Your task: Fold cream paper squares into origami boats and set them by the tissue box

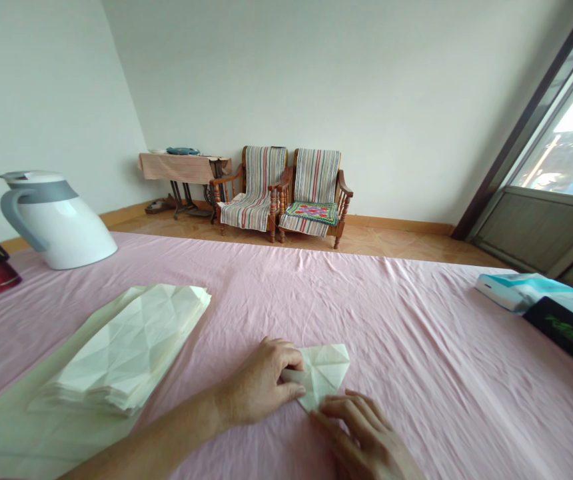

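Folded paper (324, 370) between both hands

Paper found over the pink cloth (406, 320), directly right of the left grip (259, 380), which pinches its left edge between thumb and fingers. Right grip (366, 430) touches the near corner; pinching or pressing, cannot tell. Long axis indeterminate, edges partly covered.

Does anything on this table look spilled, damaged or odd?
Nothing looks spilled or damaged. Slightly untidy: the pink cloth is wrinkled, and the creased paper stack has uneven edges. The folded paper in the left hand shows no visible tear.
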`<state>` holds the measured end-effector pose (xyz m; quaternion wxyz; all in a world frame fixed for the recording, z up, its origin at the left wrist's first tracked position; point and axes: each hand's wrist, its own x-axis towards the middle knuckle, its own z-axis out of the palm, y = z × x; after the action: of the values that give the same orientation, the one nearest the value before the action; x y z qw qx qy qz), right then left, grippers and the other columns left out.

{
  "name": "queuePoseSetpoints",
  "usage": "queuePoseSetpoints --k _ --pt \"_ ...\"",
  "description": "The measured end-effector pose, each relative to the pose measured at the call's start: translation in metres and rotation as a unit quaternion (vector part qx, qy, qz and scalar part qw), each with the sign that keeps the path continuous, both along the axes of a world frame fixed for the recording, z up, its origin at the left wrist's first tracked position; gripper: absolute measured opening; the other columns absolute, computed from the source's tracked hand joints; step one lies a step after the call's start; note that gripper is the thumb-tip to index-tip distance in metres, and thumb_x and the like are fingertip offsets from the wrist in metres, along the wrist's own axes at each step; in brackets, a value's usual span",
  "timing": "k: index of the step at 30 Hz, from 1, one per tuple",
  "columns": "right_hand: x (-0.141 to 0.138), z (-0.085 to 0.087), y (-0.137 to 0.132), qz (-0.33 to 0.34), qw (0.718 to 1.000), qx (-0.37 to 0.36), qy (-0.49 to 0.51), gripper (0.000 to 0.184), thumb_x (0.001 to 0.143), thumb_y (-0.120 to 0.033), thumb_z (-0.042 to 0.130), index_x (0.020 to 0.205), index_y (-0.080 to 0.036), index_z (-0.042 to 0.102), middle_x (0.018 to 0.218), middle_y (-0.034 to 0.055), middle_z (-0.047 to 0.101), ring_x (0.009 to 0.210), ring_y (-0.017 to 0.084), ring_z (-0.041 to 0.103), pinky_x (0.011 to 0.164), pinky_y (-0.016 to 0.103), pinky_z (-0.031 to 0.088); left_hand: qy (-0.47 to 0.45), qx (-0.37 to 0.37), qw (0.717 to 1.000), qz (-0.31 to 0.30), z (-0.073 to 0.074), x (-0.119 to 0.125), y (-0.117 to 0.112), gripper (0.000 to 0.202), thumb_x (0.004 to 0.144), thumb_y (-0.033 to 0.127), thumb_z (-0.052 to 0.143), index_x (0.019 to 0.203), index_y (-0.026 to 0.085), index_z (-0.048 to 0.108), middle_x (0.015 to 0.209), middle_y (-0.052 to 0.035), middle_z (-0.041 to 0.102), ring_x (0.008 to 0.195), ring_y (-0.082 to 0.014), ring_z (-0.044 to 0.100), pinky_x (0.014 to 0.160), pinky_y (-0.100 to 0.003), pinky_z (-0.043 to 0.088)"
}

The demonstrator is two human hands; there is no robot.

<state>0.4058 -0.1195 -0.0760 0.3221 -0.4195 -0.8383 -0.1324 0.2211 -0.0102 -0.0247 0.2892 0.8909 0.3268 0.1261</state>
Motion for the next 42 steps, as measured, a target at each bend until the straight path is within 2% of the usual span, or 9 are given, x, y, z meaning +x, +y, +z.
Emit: queuePoseSetpoints --k 7,14,19,24,29,31,34,38,42 --pt "-0.001 -0.002 0.0 -0.007 1.0 0.001 -0.017 0.024 0.093 -0.01 0.042 0.102 -0.018 0.063 0.088 0.0033 0.067 0.078 0.016 0.064 0.085 0.035 0.053 -0.007 0.002 0.999 0.033 0.0 -0.001 0.001 0.012 0.072 0.017 0.07 0.07 0.016 0.058 0.077 0.0025 0.058 0.078 -0.0158 0.054 0.075 -0.026 0.035" --pt "-0.002 -0.006 0.001 -0.016 1.0 0.022 -0.006 0.027 0.094 -0.009 0.039 0.1 -0.019 0.064 0.086 0.0035 0.066 0.076 0.016 0.064 0.082 0.034 0.055 -0.02 0.006 0.998 0.056 -0.003 -0.001 0.0 0.012 0.075 0.016 0.068 0.07 0.016 0.057 0.076 0.0019 0.059 0.079 -0.0166 0.054 0.077 -0.027 0.035" --pt "0.004 -0.014 0.001 -0.024 0.999 -0.014 -0.032 0.027 0.093 -0.012 0.044 0.107 -0.022 0.064 0.098 0.0052 0.068 0.086 0.018 0.066 0.081 0.031 0.056 -0.042 0.024 0.997 0.058 -0.007 -0.001 -0.002 0.015 0.075 0.015 0.069 0.069 0.017 0.056 0.075 0.0019 0.058 0.08 -0.0168 0.053 0.076 -0.028 0.035" --pt "0.01 -0.015 0.003 0.003 0.994 0.039 -0.105 0.028 0.095 -0.013 0.044 0.114 -0.019 0.063 0.119 0.0067 0.066 0.107 0.019 0.063 0.09 0.033 0.054 -0.055 0.052 0.996 0.051 -0.011 -0.003 -0.001 0.014 0.078 0.01 0.068 0.075 0.017 0.056 0.081 0.0008 0.058 0.084 -0.0174 0.053 0.077 -0.028 0.036" --pt "0.006 -0.01 0.005 0.006 0.992 0.068 -0.107 0.027 0.095 -0.011 0.043 0.109 -0.016 0.066 0.115 0.006 0.069 0.109 0.019 0.063 0.09 0.032 0.054 -0.055 0.098 0.993 0.043 -0.014 -0.005 0.003 0.013 0.083 0.005 0.061 0.082 0.017 0.057 0.087 -0.0007 0.058 0.088 -0.0181 0.053 0.079 -0.03 0.039" --pt "0.005 -0.009 0.005 0.006 0.992 0.074 -0.105 0.028 0.095 -0.01 0.042 0.106 -0.017 0.066 0.114 0.0048 0.069 0.108 0.018 0.064 0.09 0.032 0.055 -0.042 0.139 0.989 0.033 -0.012 -0.007 0.001 0.015 0.086 0.002 0.055 0.085 0.017 0.058 0.091 -0.0021 0.059 0.091 -0.0196 0.052 0.081 -0.033 0.039" --pt "0.006 -0.007 0.005 0.004 0.991 0.073 -0.108 0.029 0.096 -0.011 0.04 0.106 -0.018 0.067 0.114 0.0037 0.069 0.108 0.017 0.064 0.091 0.031 0.054 -0.023 0.183 0.983 -0.024 -0.005 -0.01 -0.01 0.022 0.09 0.001 0.046 0.088 0.017 0.06 0.093 -0.004 0.059 0.091 -0.0213 0.052 0.084 -0.036 0.041" --pt "0.007 -0.001 0.006 0.014 0.99 0.079 -0.12 0.03 0.099 -0.017 0.039 0.109 -0.018 0.067 0.115 0.0039 0.069 0.108 0.016 0.063 0.091 0.028 0.053 -0.03 0.141 0.985 -0.091 0.001 -0.01 -0.033 0.02 0.092 0.004 0.047 0.098 0.018 0.059 0.1 -0.0041 0.062 0.097 -0.0203 0.054 0.089 -0.033 0.044" --pt "0.006 0.001 0.005 0.006 0.989 0.072 -0.132 0.033 0.101 -0.023 0.037 0.112 -0.017 0.067 0.116 0.0047 0.069 0.108 0.015 0.063 0.089 0.024 0.053 0.022 0.118 0.988 -0.1 -0.001 -0.009 -0.045 0.017 0.091 0.012 0.057 0.106 0.019 0.06 0.105 -0.0049 0.064 0.097 -0.0225 0.056 0.092 -0.035 0.045"
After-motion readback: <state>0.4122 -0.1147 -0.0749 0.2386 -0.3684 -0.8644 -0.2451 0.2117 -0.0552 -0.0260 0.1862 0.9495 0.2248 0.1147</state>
